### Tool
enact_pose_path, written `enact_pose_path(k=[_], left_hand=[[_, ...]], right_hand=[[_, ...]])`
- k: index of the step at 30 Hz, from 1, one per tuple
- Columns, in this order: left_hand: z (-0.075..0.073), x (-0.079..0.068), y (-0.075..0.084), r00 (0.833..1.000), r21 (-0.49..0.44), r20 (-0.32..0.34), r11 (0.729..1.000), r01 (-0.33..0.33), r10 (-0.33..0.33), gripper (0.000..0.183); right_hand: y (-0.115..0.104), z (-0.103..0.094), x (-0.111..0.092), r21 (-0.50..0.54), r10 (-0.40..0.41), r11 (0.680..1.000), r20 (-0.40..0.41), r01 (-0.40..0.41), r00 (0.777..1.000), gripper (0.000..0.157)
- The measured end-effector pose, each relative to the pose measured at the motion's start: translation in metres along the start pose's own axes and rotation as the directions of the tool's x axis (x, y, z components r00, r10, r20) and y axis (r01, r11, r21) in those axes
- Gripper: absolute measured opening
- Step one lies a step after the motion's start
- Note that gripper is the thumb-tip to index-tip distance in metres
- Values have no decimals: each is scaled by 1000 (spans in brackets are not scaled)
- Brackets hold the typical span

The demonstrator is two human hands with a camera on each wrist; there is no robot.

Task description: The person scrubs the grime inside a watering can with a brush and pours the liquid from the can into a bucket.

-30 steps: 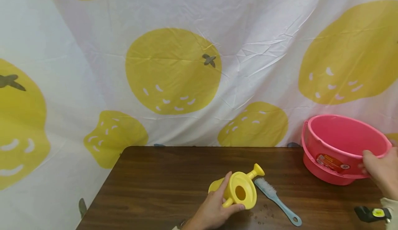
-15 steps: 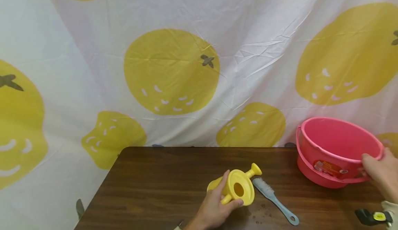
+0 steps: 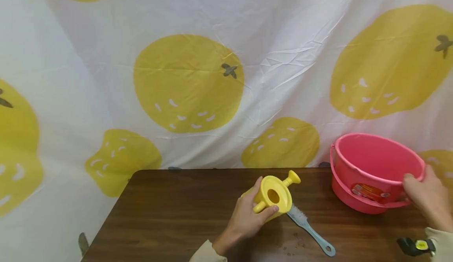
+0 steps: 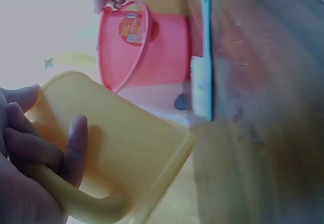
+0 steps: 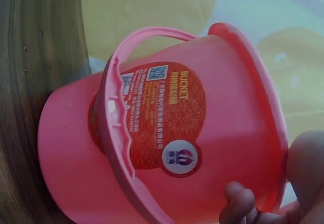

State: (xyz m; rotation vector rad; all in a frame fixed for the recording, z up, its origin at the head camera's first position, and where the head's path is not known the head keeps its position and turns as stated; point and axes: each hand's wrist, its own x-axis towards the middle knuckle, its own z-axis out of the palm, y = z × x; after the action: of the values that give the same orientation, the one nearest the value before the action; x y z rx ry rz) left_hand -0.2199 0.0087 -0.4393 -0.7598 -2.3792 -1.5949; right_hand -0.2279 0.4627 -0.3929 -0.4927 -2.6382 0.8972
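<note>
My left hand [image 3: 247, 213] grips a yellow toy watering can [image 3: 274, 195] by its handle, fingers curled round it in the left wrist view. The can is held up above the table, its round opening facing the head camera and its spout pointing right. My right hand [image 3: 426, 195] pinches the right rim of a pink bucket [image 3: 371, 175]. In the right wrist view, the bucket's handle [image 5: 114, 122] hangs down across a red label [image 5: 157, 112]. A blue brush [image 3: 311, 230] with white bristles lies on the table between the can and the bucket.
The dark wooden table [image 3: 170, 214] has several water drops near the brush. Behind it hangs a white cloth [image 3: 276, 73] printed with yellow fruit. A black strap with a yellow tag [image 3: 417, 246] sits at my right sleeve.
My left hand has raised the watering can, which now covers part of the brush's bristle end. The view has shifted slightly; my right hand keeps holding the bucket's rim.
</note>
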Motion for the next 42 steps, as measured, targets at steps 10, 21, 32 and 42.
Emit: enact_pose_path(k=[10,21,32,42], left_hand=[[12,39,27,999,47,-21,998,-39,40,86],[28,78,52,995,120,-45,989,-84,90,88],[47,120,76,991,244,-23,963,-119,129,88],[77,146,99,983,380,34,907,-179,179,86]], right_hand=[[-3,1,0,-54,42,998,41,-40,998,62],[-4,-1,-1,-74,103,992,58,-99,993,73],[2,1,0,-11,92,996,109,-92,990,76],[-1,-2,-3,-7,128,992,154,-129,980,76]])
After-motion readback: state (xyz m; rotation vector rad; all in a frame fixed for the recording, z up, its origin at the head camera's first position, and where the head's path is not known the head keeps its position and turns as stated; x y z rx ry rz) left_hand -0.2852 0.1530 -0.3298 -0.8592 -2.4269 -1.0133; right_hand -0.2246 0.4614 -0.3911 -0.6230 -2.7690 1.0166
